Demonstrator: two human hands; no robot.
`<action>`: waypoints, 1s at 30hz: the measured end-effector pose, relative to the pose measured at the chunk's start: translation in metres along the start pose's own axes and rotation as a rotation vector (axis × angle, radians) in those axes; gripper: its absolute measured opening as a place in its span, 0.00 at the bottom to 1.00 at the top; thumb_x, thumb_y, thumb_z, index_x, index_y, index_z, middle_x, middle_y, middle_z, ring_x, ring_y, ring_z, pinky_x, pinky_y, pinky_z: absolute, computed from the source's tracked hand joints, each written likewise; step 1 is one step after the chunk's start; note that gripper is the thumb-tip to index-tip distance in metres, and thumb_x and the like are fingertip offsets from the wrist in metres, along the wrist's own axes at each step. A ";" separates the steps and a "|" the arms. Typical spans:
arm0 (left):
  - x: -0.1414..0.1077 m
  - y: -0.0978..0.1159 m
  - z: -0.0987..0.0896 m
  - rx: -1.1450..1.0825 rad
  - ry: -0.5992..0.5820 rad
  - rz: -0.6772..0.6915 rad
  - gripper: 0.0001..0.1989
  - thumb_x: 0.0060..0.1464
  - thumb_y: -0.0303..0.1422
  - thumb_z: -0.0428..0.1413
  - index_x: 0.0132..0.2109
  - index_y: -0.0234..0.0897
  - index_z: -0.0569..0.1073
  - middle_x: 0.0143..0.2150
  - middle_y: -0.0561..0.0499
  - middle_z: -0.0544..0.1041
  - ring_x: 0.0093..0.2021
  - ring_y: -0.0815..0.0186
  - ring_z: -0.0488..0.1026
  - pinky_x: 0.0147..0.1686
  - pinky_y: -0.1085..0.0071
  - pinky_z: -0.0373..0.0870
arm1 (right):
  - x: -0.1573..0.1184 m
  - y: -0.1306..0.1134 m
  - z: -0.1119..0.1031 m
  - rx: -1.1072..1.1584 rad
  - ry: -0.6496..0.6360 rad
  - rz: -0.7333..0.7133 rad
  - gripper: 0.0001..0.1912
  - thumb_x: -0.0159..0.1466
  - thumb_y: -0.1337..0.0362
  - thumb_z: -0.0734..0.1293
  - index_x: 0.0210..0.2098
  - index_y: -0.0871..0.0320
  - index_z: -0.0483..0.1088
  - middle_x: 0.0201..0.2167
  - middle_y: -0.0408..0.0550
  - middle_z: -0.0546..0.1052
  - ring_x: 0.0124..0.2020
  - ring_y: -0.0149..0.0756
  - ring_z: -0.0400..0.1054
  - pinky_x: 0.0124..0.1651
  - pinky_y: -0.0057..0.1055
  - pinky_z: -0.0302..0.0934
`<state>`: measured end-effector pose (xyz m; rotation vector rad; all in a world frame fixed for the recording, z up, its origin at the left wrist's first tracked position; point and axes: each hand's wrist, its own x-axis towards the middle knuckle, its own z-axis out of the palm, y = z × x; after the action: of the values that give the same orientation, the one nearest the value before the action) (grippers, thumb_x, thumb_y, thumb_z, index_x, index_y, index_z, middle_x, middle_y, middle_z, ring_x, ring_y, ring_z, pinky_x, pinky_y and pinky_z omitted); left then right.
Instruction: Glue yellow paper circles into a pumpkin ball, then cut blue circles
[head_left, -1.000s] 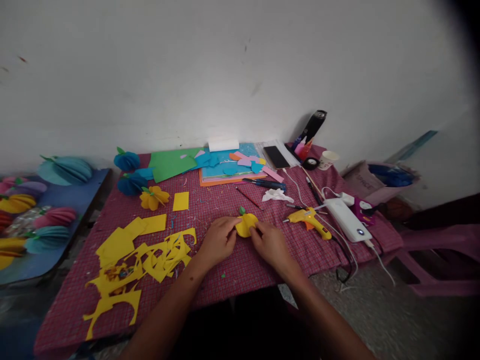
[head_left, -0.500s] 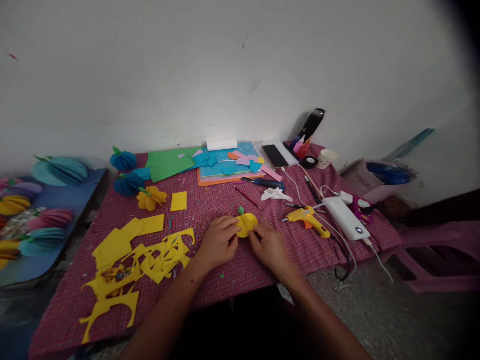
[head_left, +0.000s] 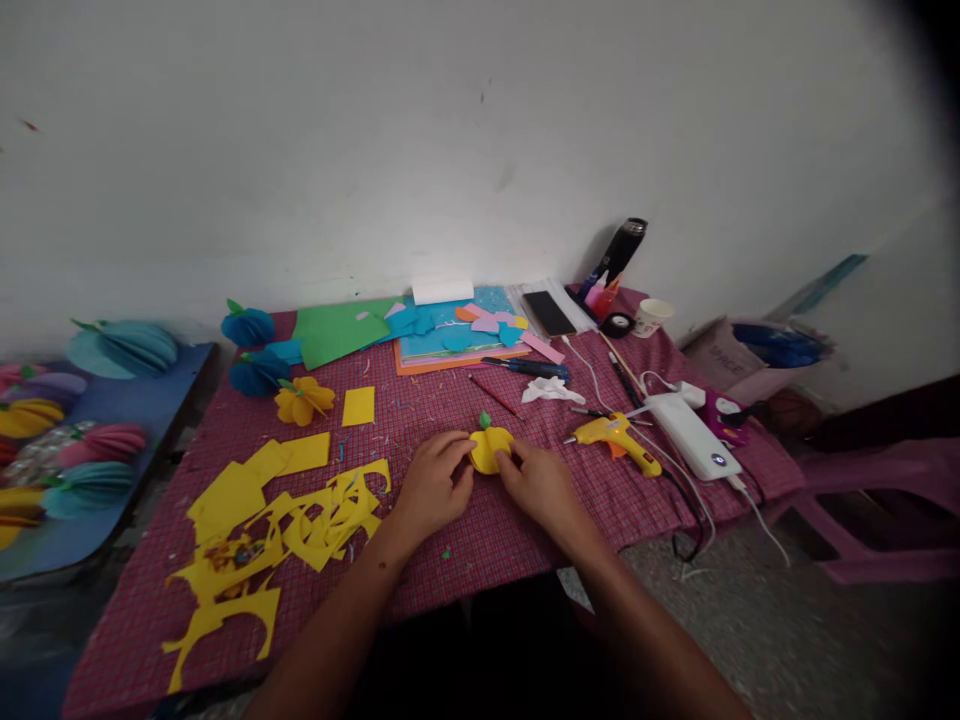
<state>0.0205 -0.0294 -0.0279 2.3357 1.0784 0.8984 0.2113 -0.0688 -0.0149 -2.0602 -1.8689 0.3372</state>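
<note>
Between my hands, low over the front middle of the table, is a yellow paper pumpkin (head_left: 489,452) with a small green paper leaf (head_left: 485,421) at its top. My left hand (head_left: 436,482) has its bent fingers closed on the pumpkin's left edge. From the other side, my right hand (head_left: 541,486) pinches the right edge, thumb and fingers on the paper. Yellow paper scraps (head_left: 330,515) lie to the left of my left hand. Beyond my right hand rests a yellow glue gun (head_left: 616,440).
Finished paper pumpkins stand at the table's left, a yellow one (head_left: 304,400) and a blue one (head_left: 259,372). At the back are green paper (head_left: 345,330), a phone (head_left: 549,313) and a black flask (head_left: 626,245). A white power bank (head_left: 691,436) with cables lies right.
My right hand's fingers have shifted slightly on the pumpkin's right edge, and the pumpkin has turned a little. Both hands stay in about the same place.
</note>
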 end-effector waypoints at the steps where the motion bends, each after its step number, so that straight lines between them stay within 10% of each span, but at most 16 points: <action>1: 0.000 0.000 0.000 -0.003 0.008 -0.005 0.20 0.56 0.24 0.54 0.55 0.41 0.72 0.56 0.46 0.74 0.56 0.58 0.71 0.58 0.54 0.69 | 0.001 0.000 -0.001 -0.015 0.001 0.009 0.15 0.70 0.58 0.60 0.34 0.58 0.74 0.32 0.50 0.81 0.30 0.37 0.73 0.31 0.30 0.52; 30: 0.009 -0.001 0.011 0.024 0.044 -0.145 0.10 0.56 0.37 0.62 0.43 0.41 0.71 0.42 0.50 0.78 0.43 0.60 0.74 0.46 0.60 0.70 | 0.010 0.005 0.001 -0.080 -0.058 0.049 0.12 0.67 0.62 0.61 0.38 0.59 0.76 0.32 0.53 0.81 0.30 0.39 0.74 0.33 0.31 0.56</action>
<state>0.0326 -0.0225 -0.0331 2.2330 1.2649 0.8910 0.2167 -0.0588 -0.0177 -2.1740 -1.8960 0.3434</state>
